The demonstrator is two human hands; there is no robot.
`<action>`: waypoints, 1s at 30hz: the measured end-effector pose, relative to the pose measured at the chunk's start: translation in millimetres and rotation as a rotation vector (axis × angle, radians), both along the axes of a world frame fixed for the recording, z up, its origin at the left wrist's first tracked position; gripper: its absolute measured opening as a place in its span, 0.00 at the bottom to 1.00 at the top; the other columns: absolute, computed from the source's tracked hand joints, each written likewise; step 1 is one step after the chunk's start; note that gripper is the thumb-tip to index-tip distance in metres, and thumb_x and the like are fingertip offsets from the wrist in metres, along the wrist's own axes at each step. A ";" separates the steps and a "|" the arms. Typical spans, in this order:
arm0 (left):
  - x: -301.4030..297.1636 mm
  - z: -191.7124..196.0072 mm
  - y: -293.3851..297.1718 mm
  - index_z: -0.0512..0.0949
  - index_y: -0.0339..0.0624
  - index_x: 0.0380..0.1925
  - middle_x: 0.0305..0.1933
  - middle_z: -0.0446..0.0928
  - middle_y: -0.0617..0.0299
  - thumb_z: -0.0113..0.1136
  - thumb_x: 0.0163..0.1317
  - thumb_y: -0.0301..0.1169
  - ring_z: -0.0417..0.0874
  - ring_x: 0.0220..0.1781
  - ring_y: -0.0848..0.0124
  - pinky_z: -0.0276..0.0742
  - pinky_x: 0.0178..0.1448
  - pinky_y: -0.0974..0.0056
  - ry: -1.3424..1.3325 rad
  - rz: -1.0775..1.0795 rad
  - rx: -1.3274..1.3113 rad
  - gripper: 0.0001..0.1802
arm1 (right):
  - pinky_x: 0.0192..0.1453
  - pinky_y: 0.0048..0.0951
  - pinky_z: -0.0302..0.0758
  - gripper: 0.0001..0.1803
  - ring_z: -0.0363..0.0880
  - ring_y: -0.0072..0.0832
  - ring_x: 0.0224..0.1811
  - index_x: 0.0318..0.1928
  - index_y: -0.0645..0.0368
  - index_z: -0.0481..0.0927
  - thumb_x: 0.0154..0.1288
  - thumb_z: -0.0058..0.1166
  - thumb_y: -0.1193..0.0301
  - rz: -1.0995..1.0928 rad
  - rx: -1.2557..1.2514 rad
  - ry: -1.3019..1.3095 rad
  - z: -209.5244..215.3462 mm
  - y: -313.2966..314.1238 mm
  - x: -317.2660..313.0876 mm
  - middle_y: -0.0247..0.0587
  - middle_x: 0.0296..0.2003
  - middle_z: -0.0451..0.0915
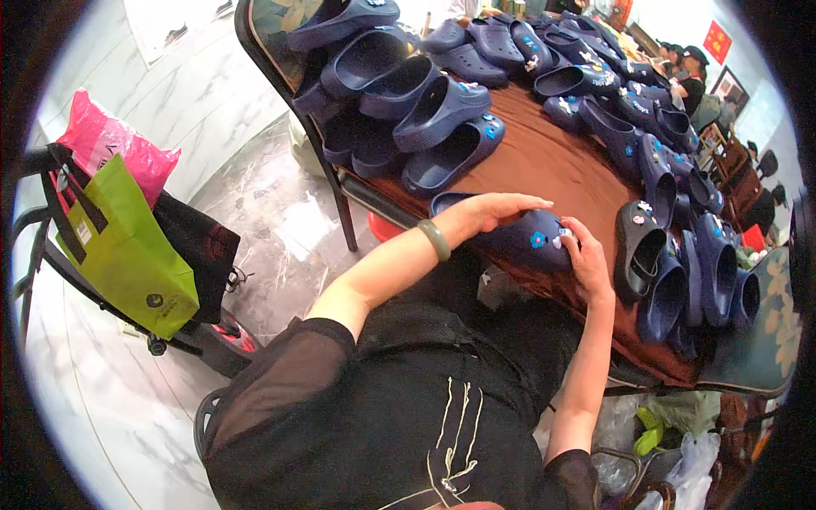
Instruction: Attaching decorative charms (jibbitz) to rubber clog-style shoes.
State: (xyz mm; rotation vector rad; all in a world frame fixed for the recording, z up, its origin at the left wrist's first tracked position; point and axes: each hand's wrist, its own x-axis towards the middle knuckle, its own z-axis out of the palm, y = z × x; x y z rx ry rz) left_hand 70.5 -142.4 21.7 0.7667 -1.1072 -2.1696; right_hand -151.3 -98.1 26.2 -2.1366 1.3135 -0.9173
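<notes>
A navy blue clog (515, 243) is held just over the near edge of the table, its toe pointing right. Small charms sit on its toe, among them a blue flower (537, 240). My left hand (508, 208) lies along the far side of the clog and grips it, fingers reaching toward the toe; a green bangle (434, 240) circles that wrist. With thumb and forefinger, my right hand (586, 257) presses at a pale charm on the toe end. My fingers partly hide that charm and the clog's far side.
Stacked navy clogs (442, 110) fill the left of the brown-covered table (531, 161); more with charms (659, 187) cover its back and right. A dark clog (639, 251) stands near my right hand. A green bag (127, 246) and a pink package (115, 144) are at left.
</notes>
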 end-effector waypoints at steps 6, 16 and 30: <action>5.0 -11.4 -8.2 0.79 0.43 0.37 0.38 0.81 0.61 0.60 0.54 0.35 0.81 0.36 0.70 0.78 0.44 0.64 -0.004 -0.055 0.065 0.12 | 0.47 0.40 0.72 0.13 0.77 0.46 0.42 0.41 0.63 0.76 0.68 0.43 0.65 -0.128 -0.301 0.195 -6.7 -4.1 18.1 0.51 0.39 0.79; -5.6 -34.5 -13.6 0.79 0.40 0.38 0.36 0.81 0.60 0.58 0.49 0.30 0.81 0.35 0.70 0.77 0.45 0.64 -0.003 0.029 -0.076 0.14 | 0.41 0.43 0.74 0.12 0.78 0.48 0.37 0.37 0.62 0.77 0.67 0.42 0.67 -0.418 -0.271 0.308 -8.3 -17.5 16.9 0.52 0.33 0.79; 3.3 -20.2 8.7 0.74 0.37 0.46 0.42 0.78 0.59 0.57 0.50 0.28 0.80 0.42 0.68 0.76 0.51 0.64 0.034 0.120 -0.027 0.20 | 0.46 0.47 0.73 0.16 0.77 0.47 0.42 0.37 0.58 0.74 0.62 0.51 0.57 -0.606 -0.194 0.138 -27.5 -45.2 30.4 0.50 0.37 0.77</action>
